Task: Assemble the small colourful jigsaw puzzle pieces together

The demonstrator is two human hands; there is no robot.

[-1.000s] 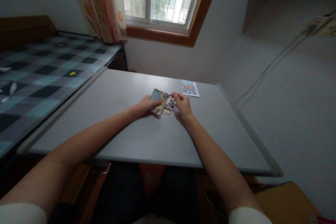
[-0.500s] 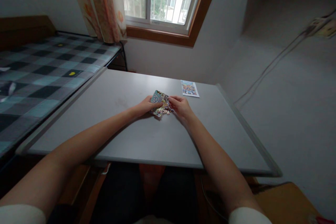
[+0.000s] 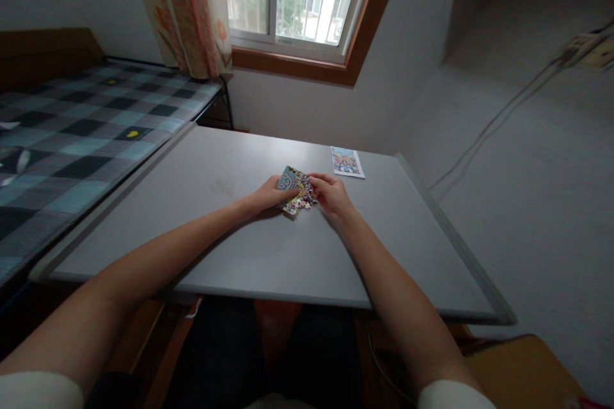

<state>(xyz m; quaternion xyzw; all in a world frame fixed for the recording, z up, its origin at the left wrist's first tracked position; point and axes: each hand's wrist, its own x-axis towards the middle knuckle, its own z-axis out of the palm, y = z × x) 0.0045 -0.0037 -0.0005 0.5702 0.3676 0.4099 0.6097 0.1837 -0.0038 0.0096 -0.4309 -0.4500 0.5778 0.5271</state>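
A colourful jigsaw puzzle (image 3: 290,179), teal toward its upper left and multicoloured elsewhere, is held just above or against the table's middle. Its lower edge is ragged, with small pieces (image 3: 305,203) showing there. My left hand (image 3: 269,195) grips it from the left, thumb lying across the front and the other fingers hidden behind. At the right edge my right hand (image 3: 332,193) is closed, thumb and fingertips pinched against the puzzle. Whether a single loose piece is between those fingertips is too small to tell.
The grey-white table (image 3: 268,262) has raised side rims. Near its far edge lies a printed picture sheet (image 3: 348,163). A bed with a checked cover (image 3: 96,121) stands at left, a window (image 3: 297,0) is ahead, and cables (image 3: 494,118) hang along the right wall.
The puzzle and my left hand have shifted very slightly to the right. My right hand's fingers have moved a little at the puzzle's right edge; the grip looks the same.
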